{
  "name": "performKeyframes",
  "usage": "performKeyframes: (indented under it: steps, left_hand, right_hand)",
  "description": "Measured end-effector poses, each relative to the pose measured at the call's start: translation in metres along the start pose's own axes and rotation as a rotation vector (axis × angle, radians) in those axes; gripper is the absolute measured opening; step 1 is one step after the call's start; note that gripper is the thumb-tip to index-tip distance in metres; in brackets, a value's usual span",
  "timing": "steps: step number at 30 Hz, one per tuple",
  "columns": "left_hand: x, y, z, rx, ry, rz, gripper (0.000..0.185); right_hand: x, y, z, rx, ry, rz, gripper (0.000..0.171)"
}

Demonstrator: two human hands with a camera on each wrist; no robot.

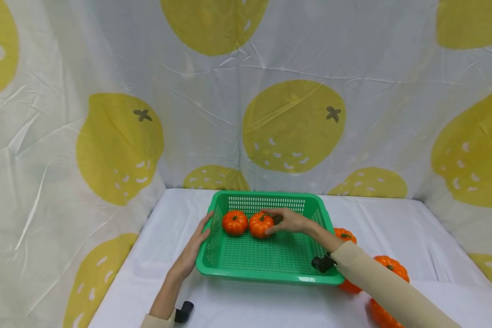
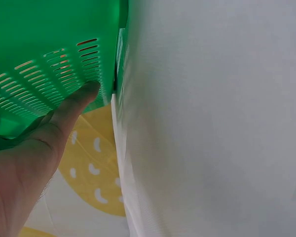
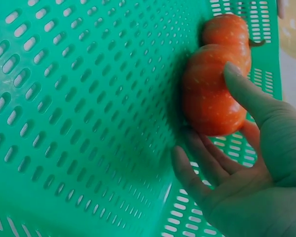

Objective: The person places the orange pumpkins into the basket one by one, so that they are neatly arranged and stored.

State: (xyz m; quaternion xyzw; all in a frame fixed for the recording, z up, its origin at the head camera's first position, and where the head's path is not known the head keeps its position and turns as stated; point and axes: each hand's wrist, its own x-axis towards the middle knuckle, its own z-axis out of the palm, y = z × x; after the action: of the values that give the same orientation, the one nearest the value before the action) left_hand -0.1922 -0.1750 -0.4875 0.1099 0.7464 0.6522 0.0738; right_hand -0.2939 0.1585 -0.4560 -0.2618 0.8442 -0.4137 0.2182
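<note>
Two pumpkins in basket [image 1: 270, 262]; right hand [image 1: 289, 222] seemingly cups one pumpkin [image 1: 260, 225], left hand [image 1: 192, 253] flat, open

Basket [image 1: 229, 262] front half free; pumpkins [image 1: 235, 222] crowd back
</note>
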Motion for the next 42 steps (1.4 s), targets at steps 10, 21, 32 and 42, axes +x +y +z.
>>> performKeyframes:
  steps: [10, 21, 32, 42]
  left_hand:
    - [-0.0025, -0.0009, -0.002, 0.013, 0.01, -0.019, 0.053]
    - [-0.0002, -0.0019, -0.0011, 0.011, -0.002, -0.014, 0.053]
    - [0.0006, -0.0019, 0.0003, 0.02, -0.001, -0.025, 0.053]
    - [0.0002, -0.0025, -0.0007, 0.007, -0.008, 0.009, 0.054]
  right_hand:
    - [0.0042, 0.0007, 0.0048, -0.053, 0.02, -0.008, 0.074]
    - [0.0045, 0.0012, 0.0036, -0.063, 0.012, -0.01, 0.075]
    - [0.0004, 0.0015, 0.0014, -0.042, 0.019, 0.022, 0.075]
    - [-0.0015, -0.0072, -0.0028, -0.057, -0.005, 0.05, 0.078]
